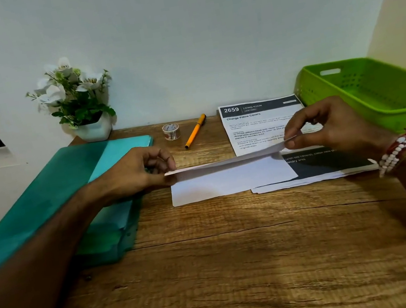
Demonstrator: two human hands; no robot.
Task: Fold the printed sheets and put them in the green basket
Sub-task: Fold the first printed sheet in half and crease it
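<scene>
A white sheet lies half folded on the wooden desk, its upper flap raised. My left hand pinches the flap's left corner and my right hand pinches its right corner. Under and behind it lies a stack of printed sheets headed "2659 Living Room". The green basket stands at the right, just past my right hand, and looks empty.
A teal folder lies at the left under my left forearm. A roll of tape and an orange pen lie at the back middle. A potted white flower stands against the wall.
</scene>
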